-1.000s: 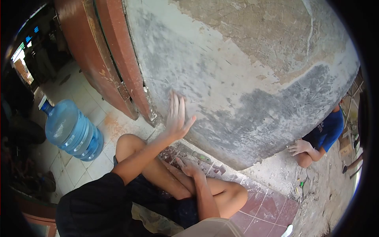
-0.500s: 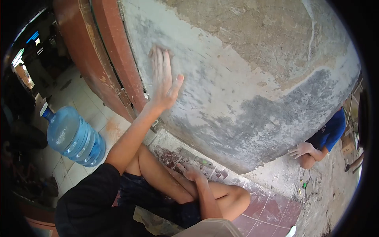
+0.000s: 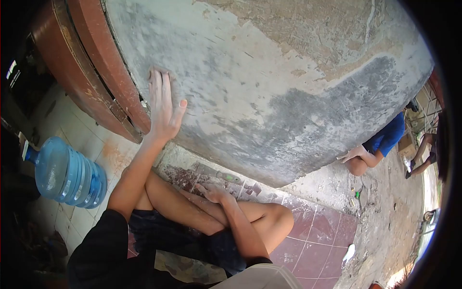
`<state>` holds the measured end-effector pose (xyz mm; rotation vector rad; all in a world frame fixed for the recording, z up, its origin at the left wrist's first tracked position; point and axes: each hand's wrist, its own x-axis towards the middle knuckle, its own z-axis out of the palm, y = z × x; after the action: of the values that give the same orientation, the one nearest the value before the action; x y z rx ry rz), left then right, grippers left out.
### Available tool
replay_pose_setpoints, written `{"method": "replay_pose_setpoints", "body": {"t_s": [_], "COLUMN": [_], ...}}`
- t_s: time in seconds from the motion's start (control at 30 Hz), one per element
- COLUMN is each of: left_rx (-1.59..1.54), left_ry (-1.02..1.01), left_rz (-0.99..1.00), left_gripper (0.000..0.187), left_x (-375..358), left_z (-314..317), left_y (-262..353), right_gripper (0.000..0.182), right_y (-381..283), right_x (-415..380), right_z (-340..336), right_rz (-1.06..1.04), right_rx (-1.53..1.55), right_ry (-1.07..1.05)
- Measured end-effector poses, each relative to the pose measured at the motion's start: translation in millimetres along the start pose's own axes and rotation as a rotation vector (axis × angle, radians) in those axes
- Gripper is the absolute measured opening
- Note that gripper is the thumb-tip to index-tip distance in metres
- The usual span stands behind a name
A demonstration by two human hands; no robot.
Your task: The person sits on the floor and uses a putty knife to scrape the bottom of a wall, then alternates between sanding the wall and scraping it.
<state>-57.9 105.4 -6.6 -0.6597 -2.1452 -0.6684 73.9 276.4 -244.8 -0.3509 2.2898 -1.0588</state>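
Observation:
My left hand [image 3: 164, 108] lies flat against the plastered wall [image 3: 250, 96], dusted white, fingers pointing up and thumb out to the right. Under its fingertips shows the edge of a thin brownish sheet that looks like sandpaper [image 3: 173, 75], pressed to the wall near the reddish-brown door frame [image 3: 103, 53]. My right hand [image 3: 215, 193] rests low by my crossed legs, fingers loosely apart, holding nothing. Just beyond it on the dusty tiles lies a flat scraper-like tool [image 3: 228, 177] with a greenish handle.
A large blue water bottle [image 3: 72, 173] stands on the pale tiles at left. Round the wall's corner crouches a person in a blue shirt [image 3: 385, 137], one dusty hand [image 3: 355, 153] near the wall's foot. Red floor tiles [image 3: 317, 236] lie to my right; another person's legs [image 3: 422, 156] show farther off.
The view has shifted to the right, so wall and bottle sit farther left. My left hand stays pressed to the wall, less blurred than before. My right hand stays by my legs.

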Motion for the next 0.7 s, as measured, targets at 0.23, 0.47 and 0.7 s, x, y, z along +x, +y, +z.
{"method": "replay_pose_setpoints", "body": {"t_s": [0.23,0.47,0.7], "left_rx": [-0.102,-0.032,0.014], "left_ry": [0.06,-0.024,0.138], "left_rz": [0.091,-0.019,0.095], "left_gripper": [0.085,0.09,0.087], "left_x": [-30.0,-24.8,68.2], "left_z": [30.1,30.2,-7.7], "left_y": [2.2,7.4,24.1], "right_gripper": [0.07,0.074,0.074], "right_y": [8.3,15.0,12.2], "right_x": [-2.2,8.3,3.4], "right_z": [0.9,8.1,4.4], "right_rz": [0.047,0.059,0.027], "right_rx": [-0.006,-0.013,-0.022], "right_ry": [0.032,-0.049,0.121]}}
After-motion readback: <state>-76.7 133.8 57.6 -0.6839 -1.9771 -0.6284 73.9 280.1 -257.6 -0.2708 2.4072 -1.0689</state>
